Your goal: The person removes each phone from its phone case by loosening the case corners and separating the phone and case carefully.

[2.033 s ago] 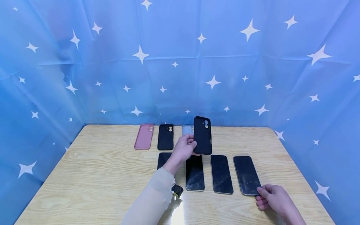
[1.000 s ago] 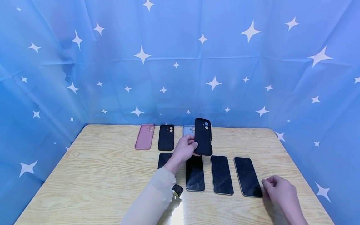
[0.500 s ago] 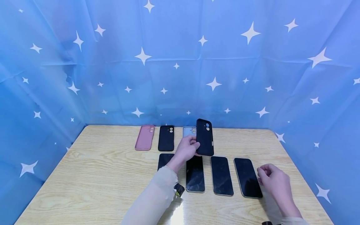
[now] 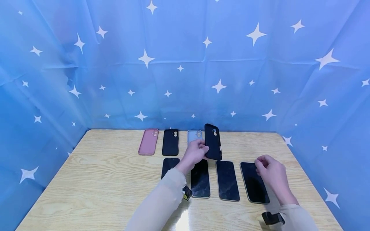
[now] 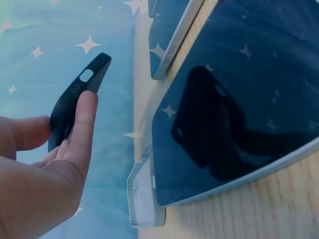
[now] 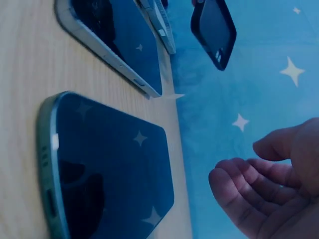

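Note:
My left hand (image 4: 193,154) pinches a black phone case (image 4: 213,142) by its left side and holds it up near the table's far edge. In the left wrist view, thumb and fingers grip the case (image 5: 67,109) on either face. My right hand (image 4: 272,172) hovers over the upper right of the rightmost phone (image 4: 255,191), fingers loosely bent around nothing. The right wrist view shows a gap between thumb and fingertips of that hand (image 6: 271,194). Further phones lie screen up to the left: one (image 4: 227,181), another (image 4: 200,183), and one (image 4: 169,164) partly hidden by the left arm.
Along the back of the wooden table (image 4: 95,179) lie a pink case (image 4: 148,142), a second black case (image 4: 170,144) and a light blue case (image 4: 193,135), partly covered by the left hand. A blue star-patterned curtain (image 4: 179,80) surrounds the table.
My right hand has let go of the rightmost phone's lower corner and moved up and left above it. The left hand has shifted slightly right with the black case.

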`<move>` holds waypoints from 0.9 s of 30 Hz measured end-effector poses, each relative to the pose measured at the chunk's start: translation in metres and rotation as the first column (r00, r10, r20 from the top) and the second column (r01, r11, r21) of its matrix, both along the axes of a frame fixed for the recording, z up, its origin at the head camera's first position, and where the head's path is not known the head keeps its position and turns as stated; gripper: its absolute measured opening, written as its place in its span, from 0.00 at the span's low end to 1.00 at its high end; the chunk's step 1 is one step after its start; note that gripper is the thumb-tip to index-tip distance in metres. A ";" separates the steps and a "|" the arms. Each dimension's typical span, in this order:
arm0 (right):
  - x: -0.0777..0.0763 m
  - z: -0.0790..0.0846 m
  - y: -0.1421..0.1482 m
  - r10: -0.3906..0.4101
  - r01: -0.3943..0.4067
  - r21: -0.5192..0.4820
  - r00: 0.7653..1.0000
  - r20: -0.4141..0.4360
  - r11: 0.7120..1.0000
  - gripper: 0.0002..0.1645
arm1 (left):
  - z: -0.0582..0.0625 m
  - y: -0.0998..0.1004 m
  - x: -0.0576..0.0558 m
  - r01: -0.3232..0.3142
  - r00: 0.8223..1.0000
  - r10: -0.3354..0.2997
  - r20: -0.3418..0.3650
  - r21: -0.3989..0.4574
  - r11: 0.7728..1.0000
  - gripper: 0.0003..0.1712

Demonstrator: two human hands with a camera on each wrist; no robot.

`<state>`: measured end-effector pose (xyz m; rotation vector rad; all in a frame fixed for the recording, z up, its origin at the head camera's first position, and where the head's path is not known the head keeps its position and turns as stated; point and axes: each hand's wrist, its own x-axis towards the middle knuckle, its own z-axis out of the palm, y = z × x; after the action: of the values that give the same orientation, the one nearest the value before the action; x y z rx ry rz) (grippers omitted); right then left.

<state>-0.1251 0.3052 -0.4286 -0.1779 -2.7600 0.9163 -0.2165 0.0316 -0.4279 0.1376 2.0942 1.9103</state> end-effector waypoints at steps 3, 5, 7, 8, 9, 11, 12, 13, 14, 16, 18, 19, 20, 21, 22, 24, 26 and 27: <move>-0.009 0.002 -0.001 0.023 -0.023 -0.001 1.000 -0.006 1.000 0.14 | -0.002 0.003 -0.002 0.006 1.000 -0.007 0.006 0.002 1.000 0.13; -0.014 0.003 -0.002 0.033 -0.033 0.011 0.999 -0.013 0.999 0.15 | -0.003 0.005 -0.004 0.009 1.000 -0.009 0.018 0.011 1.000 0.14; -0.020 0.004 -0.002 0.042 -0.041 0.025 0.999 -0.019 0.999 0.15 | -0.005 0.007 -0.006 0.010 1.000 -0.010 0.029 0.009 1.000 0.15; -0.022 0.004 -0.002 0.047 -0.047 0.033 0.999 -0.020 0.998 0.15 | -0.005 0.008 -0.007 0.009 0.999 -0.009 0.038 0.006 1.000 0.15; -0.024 0.004 -0.003 0.052 -0.051 0.037 0.998 -0.019 0.998 0.15 | -0.005 0.010 -0.009 0.010 0.999 -0.010 0.049 0.004 1.000 0.15; -0.029 0.004 -0.004 0.059 -0.058 0.041 0.998 -0.021 0.997 0.14 | -0.006 0.012 -0.011 0.013 0.998 -0.013 0.060 -0.007 1.000 0.15; -0.031 0.004 -0.004 0.063 -0.062 0.042 0.998 -0.019 0.997 0.14 | -0.006 0.013 -0.012 0.015 0.998 -0.014 0.064 -0.016 1.000 0.14; -0.034 0.003 -0.005 0.066 -0.065 0.046 0.998 -0.021 0.997 0.14 | -0.006 0.015 -0.013 0.018 0.998 -0.016 0.068 -0.025 1.000 0.14; -0.036 0.002 -0.006 0.069 -0.068 0.048 0.997 -0.019 0.997 0.14 | -0.005 0.016 -0.014 0.018 0.997 -0.016 0.073 -0.033 0.999 0.14; -0.039 0.001 -0.008 0.076 -0.075 0.053 0.997 -0.019 0.996 0.14 | -0.005 0.019 -0.016 0.016 0.997 -0.012 0.076 -0.054 0.998 0.14; -0.042 -0.001 -0.009 0.085 -0.084 0.057 0.996 -0.017 0.995 0.14 | -0.005 0.022 -0.018 0.006 0.997 0.000 0.081 -0.071 0.997 0.13; -0.044 -0.001 -0.009 0.090 -0.089 0.061 0.996 -0.017 0.994 0.15 | -0.005 0.024 -0.018 -0.002 0.997 0.008 0.083 -0.081 0.997 0.13; -0.046 -0.002 -0.010 0.094 -0.093 0.060 0.996 -0.013 0.994 0.15 | -0.005 0.025 -0.019 -0.010 0.997 0.017 0.082 -0.092 0.996 0.13; -0.047 -0.003 -0.010 0.099 -0.098 0.060 0.995 -0.012 0.993 0.15 | -0.006 0.027 -0.020 -0.018 0.996 0.027 0.081 -0.102 0.995 0.13; -0.049 -0.003 -0.010 0.104 -0.103 0.061 0.995 -0.010 0.993 0.16 | -0.007 0.029 -0.022 -0.028 0.996 0.037 0.081 -0.110 0.994 0.13; -0.051 -0.004 -0.010 0.110 -0.109 0.062 0.994 -0.004 0.992 0.16 | -0.008 0.033 -0.024 -0.043 0.995 0.054 0.081 -0.130 0.991 0.13; -0.054 -0.005 -0.009 0.116 -0.116 0.061 0.993 -0.001 0.991 0.17 | -0.010 0.036 -0.026 -0.053 0.995 0.065 0.079 -0.145 0.988 0.12; -0.055 -0.005 -0.009 0.120 -0.120 0.062 0.993 0.000 0.991 0.17 | -0.010 0.038 -0.027 -0.057 0.994 0.070 0.081 -0.153 0.987 0.12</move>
<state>-0.1800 0.2961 -0.4333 0.0010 -2.8170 0.8574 -0.2438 0.0691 -0.4379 -0.0446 2.1991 1.7516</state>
